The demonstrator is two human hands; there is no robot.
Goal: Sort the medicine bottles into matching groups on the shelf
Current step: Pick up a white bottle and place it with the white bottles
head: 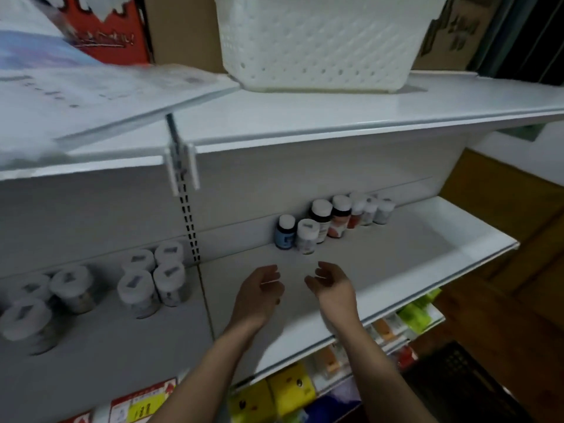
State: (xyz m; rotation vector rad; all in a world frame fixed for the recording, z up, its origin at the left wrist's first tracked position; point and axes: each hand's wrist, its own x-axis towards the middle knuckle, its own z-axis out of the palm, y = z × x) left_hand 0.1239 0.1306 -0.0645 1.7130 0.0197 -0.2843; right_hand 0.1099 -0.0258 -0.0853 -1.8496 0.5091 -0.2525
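Several small medicine bottles with white caps stand in a row against the back wall of the white shelf [427,254]. A blue-labelled bottle [285,232] is at the row's left end, a white one [307,236] beside it, then a dark bottle [320,219], a red-labelled one [339,220] and smaller ones [370,212]. My left hand [259,293] and my right hand [331,283] hover over the shelf just in front of the bottles, palms facing each other, fingers loosely curled and holding nothing.
On the adjoining shelf to the left stand several larger white-capped jars [152,279]. A white perforated basket [320,41] sits on the shelf above. Below are yellow, green and orange packages [290,389] and a dark crate [464,380] on the floor.
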